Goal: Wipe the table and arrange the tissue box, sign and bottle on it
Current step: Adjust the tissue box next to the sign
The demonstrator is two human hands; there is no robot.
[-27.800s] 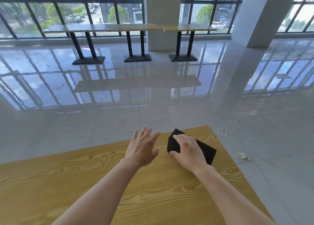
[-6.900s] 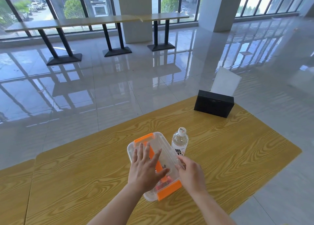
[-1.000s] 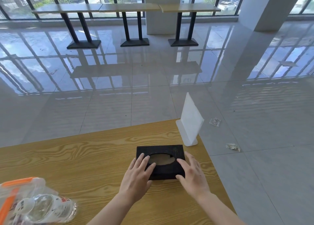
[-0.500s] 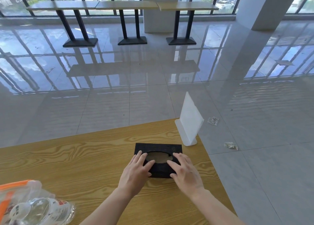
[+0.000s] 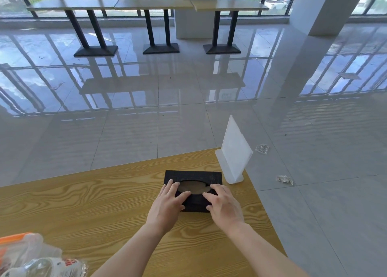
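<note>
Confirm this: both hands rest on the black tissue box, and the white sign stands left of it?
Not left. The head view shows the left hand and right hand on the black tissue box, the white sign standing right of it.

container [image 5: 31, 248] (orange lid) bottom-left | three high tables [image 5: 152, 4] far back | two scraps [image 5: 262, 149] on floor [image 5: 178, 119] | pillar [image 5: 322, 4] right

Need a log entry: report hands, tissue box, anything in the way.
Left hand and right hand open, fingers resting on the tissue box. It lies opening-up on the table. Sign upright close on its right; bottle far off, near left.
</note>
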